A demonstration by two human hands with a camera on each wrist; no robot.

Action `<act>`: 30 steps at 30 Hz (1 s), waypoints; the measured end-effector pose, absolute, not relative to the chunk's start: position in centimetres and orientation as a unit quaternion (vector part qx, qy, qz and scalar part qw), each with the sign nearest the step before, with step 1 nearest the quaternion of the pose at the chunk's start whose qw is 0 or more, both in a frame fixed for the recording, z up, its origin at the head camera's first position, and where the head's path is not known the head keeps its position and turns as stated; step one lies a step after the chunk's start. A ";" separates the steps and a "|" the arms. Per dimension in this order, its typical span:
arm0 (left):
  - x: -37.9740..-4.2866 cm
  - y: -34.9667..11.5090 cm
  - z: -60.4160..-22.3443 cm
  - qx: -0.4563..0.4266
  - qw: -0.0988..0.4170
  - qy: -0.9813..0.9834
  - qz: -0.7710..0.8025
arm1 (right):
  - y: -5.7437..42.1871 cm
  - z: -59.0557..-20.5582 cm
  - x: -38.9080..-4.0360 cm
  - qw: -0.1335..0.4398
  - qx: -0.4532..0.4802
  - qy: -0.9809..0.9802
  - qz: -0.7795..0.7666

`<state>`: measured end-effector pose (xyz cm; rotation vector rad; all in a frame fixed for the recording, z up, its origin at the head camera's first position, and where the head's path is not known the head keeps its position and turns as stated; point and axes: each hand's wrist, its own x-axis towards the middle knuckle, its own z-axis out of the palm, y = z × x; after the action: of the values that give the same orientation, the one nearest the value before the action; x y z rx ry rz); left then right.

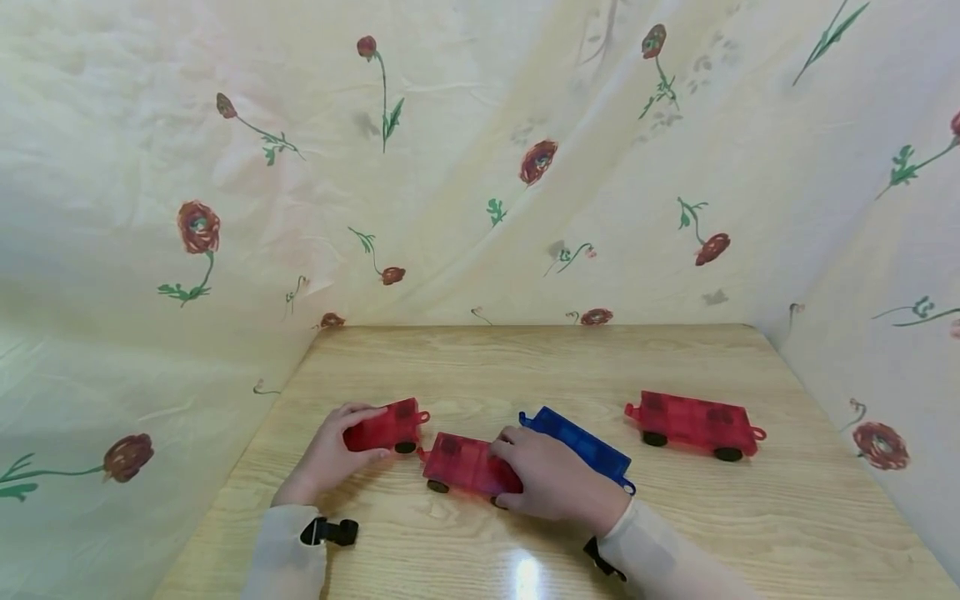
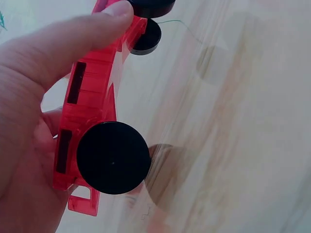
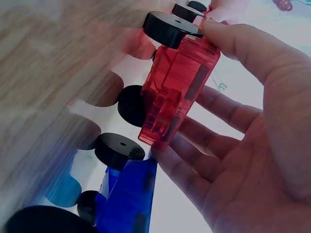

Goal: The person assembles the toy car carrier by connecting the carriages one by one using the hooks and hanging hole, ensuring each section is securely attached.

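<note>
My left hand (image 1: 324, 458) grips a translucent red toy train car (image 1: 405, 418) from its left end, thumb along the near side. Black wheels and a square-holed tab show on this red car (image 2: 95, 92) in the left wrist view. With my right hand (image 1: 551, 477) I hold a second red toy train car (image 1: 465, 464) by its right end, thumb near a wheel and fingers behind. Its left-end hook sits close below the ring (image 1: 424, 417) of the first car. Directly behind my right hand lies a blue toy train car (image 1: 588, 446), partly hidden by that hand.
A third red train car (image 1: 693, 423) stands apart at the right, its hook pointing left and ring right. All are on a light wood-grain table (image 1: 480, 367). Flower-printed cloth (image 1: 465, 183) hangs behind and at both sides. Black straps (image 1: 330, 531) circle my wrists.
</note>
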<state>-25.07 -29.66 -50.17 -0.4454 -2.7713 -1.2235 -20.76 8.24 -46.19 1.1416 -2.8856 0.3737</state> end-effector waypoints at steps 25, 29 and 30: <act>-24.9 -29.1 -50.1 -0.153 0.025 -0.887 -0.434 | 9.0 -46.7 -21.7 0.023 0.338 -0.931 0.132; -24.9 -29.1 -50.1 -0.150 0.020 -0.894 -0.422 | 8.9 -46.8 -21.8 0.024 0.340 -0.931 0.133; -24.8 -29.1 -50.1 -0.149 0.018 -0.893 -0.424 | 8.9 -46.8 -21.8 0.023 0.340 -0.931 0.132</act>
<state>-24.83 -29.11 -50.13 -0.4639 -2.7743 -1.3155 -21.76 8.94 -46.77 1.0532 -2.8817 0.4092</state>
